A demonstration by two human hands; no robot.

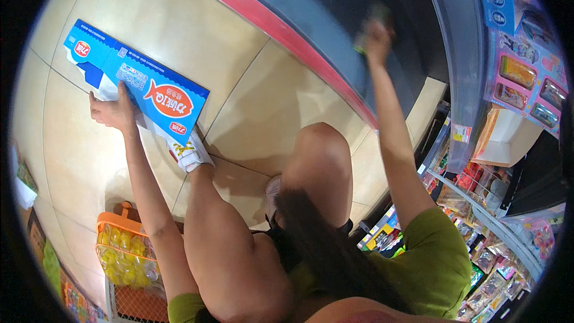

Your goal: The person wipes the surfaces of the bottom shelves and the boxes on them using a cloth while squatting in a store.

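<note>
In the head view my left hand [114, 110] holds the lower edge of a blue printed cardboard box [157, 94] at the left, thumb on its printed face. The box is tilted over the tiled floor, and its left end looks torn or cut open. My right hand [379, 40] is stretched out over a dark grey shelf surface [323, 22] at the upper right. It is blurred, with a small greenish thing [380, 11] at its fingers; what that thing is cannot be told. A white shoe [190, 152] shows just below the box.
A red shelf edge [269, 27] curves between floor and shelf. At the right are packaged toys [524, 76], an open carton [509, 139] and racks of small packets [489, 269]. An orange basket [119, 222] of yellow capsules stands at the lower left. My bent knees fill the lower middle.
</note>
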